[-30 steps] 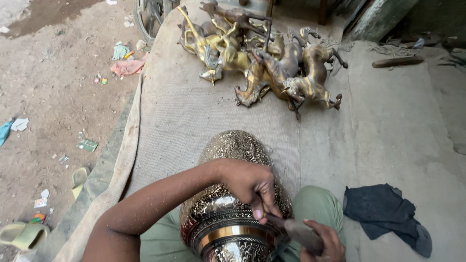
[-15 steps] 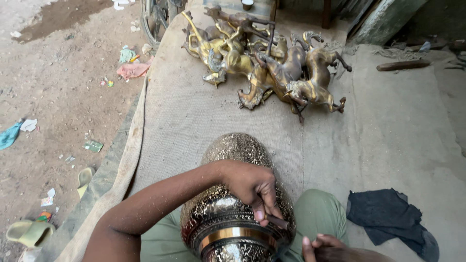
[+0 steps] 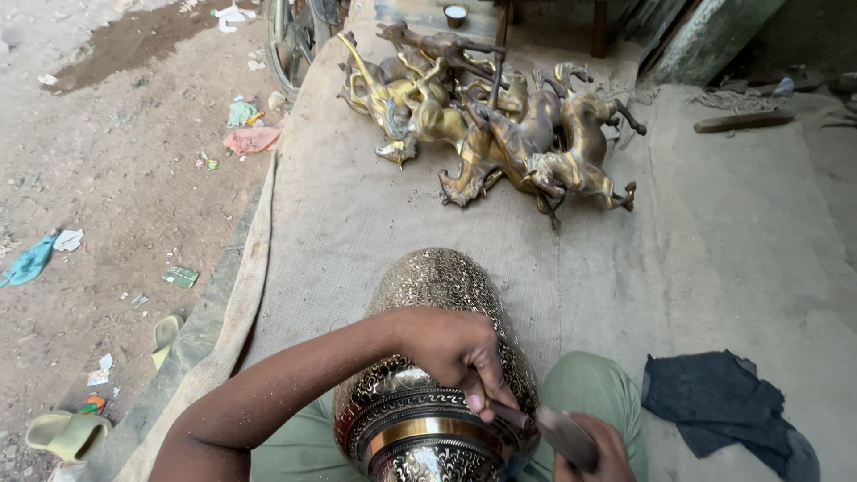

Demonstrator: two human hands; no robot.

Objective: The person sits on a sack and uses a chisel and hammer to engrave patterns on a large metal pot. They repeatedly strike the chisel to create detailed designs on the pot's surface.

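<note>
Brass engraved vase (image 3: pixel 437 357), left hand (image 3: pixel 460 357) gripping chisel (image 3: pixel 504 415), right hand (image 3: pixel 594 451) gripping hammer (image 3: pixel 562 433)

Small green flat packet (image 3: pixel 181 276) on dirt left of mat; crumpled wrappers (pale, teal) scattered nearby.

Bare forearms, no sleeves; hands (image 3: pixel 464 357) ungloved; olive-green trousers (image 3: pixel 589 393).

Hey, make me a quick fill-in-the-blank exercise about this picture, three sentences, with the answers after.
1. The left hand rests on an engraved metal ____.
2. The right hand holds a ____ against the small tool pinched in the left hand.
3. Brass horse figures lie in a pile on the ____ mat.

Missing words: vase; hammer; burlap
</note>
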